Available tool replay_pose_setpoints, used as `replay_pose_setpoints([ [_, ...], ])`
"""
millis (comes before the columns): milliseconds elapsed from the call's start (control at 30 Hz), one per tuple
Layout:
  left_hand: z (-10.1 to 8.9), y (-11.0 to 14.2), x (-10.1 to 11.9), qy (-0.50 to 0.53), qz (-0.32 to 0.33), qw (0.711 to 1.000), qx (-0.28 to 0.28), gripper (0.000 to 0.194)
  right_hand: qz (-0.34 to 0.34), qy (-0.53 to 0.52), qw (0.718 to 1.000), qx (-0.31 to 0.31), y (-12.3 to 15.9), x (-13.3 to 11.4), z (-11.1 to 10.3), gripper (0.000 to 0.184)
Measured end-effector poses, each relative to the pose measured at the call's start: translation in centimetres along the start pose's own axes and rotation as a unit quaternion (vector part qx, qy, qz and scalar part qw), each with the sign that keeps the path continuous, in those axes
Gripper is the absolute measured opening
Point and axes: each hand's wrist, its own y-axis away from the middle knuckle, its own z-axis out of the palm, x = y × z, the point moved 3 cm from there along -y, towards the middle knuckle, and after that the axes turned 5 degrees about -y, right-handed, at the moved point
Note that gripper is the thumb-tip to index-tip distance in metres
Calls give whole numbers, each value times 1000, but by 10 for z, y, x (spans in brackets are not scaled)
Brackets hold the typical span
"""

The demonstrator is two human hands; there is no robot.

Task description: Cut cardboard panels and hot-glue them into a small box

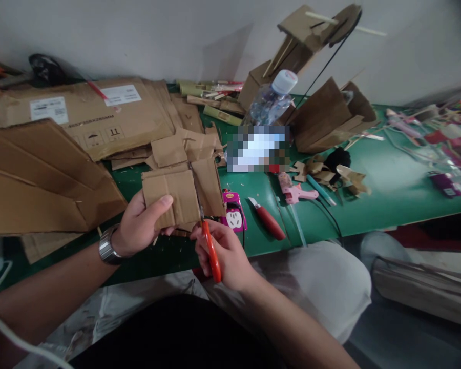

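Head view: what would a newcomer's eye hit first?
Probably the orange-handled scissors in the right hand, near centre, blades at the cardboard gripped by the left hand. Next, the red-handled knife lying right of them on the green table. Then the capped clear bottle farther back.

On our left wrist (123,241) we wear a silver watch (109,247) with a broad metal band. Our top (176,335) is black and looks plain, our forearms (61,289) are bare, and our pale grey trousers (322,287) fit loosely.
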Motion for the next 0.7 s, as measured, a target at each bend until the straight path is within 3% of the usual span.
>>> replay_pose_setpoints([
  [167, 0, 4, 0, -51, -26, 998, -8, 35, 11, 14, 1000, 13, -1, -6, -1, 63],
  [500, -5, 0, -1, -30, -24, 999, -5, 40, 36, -20, 999, -2, 0, -12, 5, 62],
  [700, -1, 4, 0, -70, -29, 994, -72, 36, 13, -27, 999, 20, 1, -17, 2, 66],
])
